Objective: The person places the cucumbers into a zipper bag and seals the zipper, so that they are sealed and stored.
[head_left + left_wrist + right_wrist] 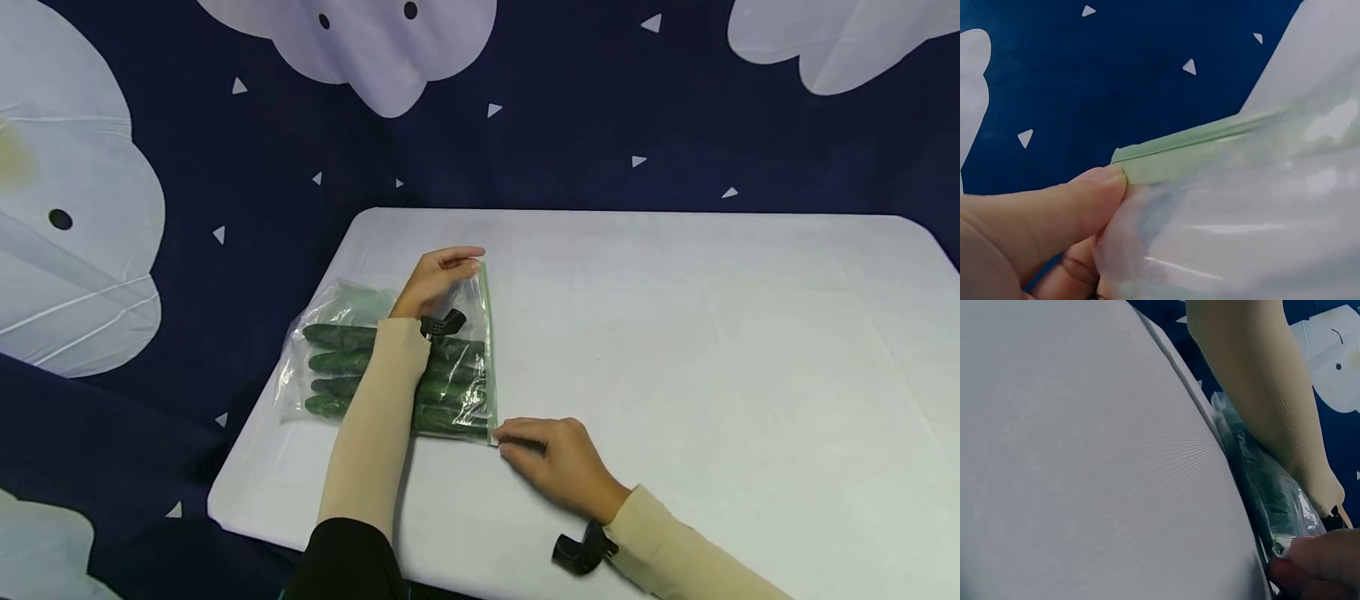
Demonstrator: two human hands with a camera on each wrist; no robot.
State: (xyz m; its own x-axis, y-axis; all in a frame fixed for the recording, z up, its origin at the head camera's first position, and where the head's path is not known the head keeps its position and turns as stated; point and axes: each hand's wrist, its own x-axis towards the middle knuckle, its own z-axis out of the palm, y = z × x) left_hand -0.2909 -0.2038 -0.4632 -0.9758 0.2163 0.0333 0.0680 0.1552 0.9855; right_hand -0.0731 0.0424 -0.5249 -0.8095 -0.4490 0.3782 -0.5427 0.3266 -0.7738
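Observation:
A clear zip bag [367, 304] with a green seal strip lies on the left part of the table, several cucumbers [450, 393] side by side inside it. My left hand [441, 279] pinches the far corner of the bag's mouth between thumb and fingers; the left wrist view shows the thumb on the end of the green strip [1172, 150]. At the near corner, my right hand [558, 462] pinches the other end of the strip, which also shows in the right wrist view by the fingertips [1310, 550]. The left forearm crosses over the bag and hides part of the cucumbers.
The white table [690, 333] extends to the right of the bag. Behind it hangs a dark blue cloth [555, 158] with white cloud shapes and small triangles. A black wrist camera [585, 550] sits on the right wrist, close over the tabletop.

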